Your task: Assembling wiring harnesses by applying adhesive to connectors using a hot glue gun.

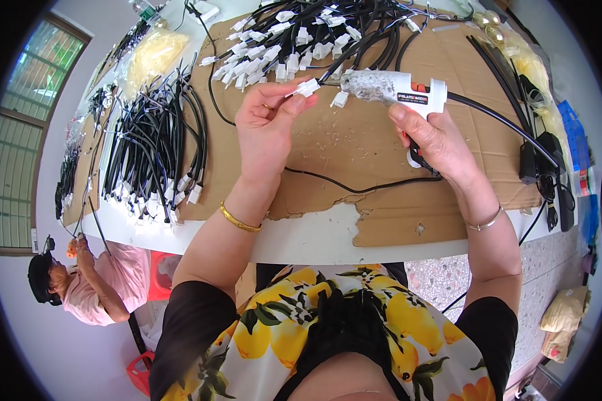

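Between the thumb and fingers of my left hand (267, 130) is a white plastic connector (307, 87). A black cable (346, 55) runs from it up toward the pile behind. My right hand (441, 144) is wrapped round the grip of a white hot glue gun (400, 89), whose front is smeared grey. Its nozzle points left at the cable end of the connector; whether they touch I cannot tell. Another white connector (340, 99) hangs just below the nozzle. A thick black cord (505, 120) leaves the gun's back toward the right.
Worn cardboard (341, 154) covers the white table (301, 237). A heap of cables with white connectors (267, 53) lies at the back, and a second bundle (154, 147) at the left. Black power adapters (548, 157) sit at the right. A co-worker (100, 281) in pink is at the left.
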`<state>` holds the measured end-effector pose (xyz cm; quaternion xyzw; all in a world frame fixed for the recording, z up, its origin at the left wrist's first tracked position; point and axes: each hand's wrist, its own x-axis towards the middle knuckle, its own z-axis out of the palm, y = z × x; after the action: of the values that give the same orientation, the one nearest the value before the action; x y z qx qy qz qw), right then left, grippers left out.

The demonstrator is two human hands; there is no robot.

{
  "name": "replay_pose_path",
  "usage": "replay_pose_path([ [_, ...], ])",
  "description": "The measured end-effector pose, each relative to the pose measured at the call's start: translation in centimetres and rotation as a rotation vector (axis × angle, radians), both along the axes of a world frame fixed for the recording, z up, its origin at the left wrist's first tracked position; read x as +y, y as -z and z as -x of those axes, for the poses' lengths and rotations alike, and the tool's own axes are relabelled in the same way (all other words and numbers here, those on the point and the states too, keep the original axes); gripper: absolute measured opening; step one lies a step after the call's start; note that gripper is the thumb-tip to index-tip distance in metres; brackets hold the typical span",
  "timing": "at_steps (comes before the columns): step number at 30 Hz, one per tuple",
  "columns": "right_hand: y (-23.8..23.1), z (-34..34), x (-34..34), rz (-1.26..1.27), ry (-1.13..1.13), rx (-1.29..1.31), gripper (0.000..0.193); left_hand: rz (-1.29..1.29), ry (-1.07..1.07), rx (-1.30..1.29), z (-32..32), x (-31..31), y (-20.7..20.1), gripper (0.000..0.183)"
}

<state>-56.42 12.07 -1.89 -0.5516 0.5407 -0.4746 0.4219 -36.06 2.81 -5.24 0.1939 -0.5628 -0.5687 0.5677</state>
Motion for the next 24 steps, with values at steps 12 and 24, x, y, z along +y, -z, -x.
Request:
replay_pose_path([
  [12, 1.3, 0.1, -0.1, -0.079, 0.145, 0.038, 0.027, 0.049, -0.068, 0.045, 0.5, -0.1, 0.6, 0.015],
  [24, 3.0, 1.5, -0.3, -0.021, 0.102, -0.071, 0.032, -0.24, -0.03, 0.153, 0.0, 0.2, 0.7, 0.01],
])
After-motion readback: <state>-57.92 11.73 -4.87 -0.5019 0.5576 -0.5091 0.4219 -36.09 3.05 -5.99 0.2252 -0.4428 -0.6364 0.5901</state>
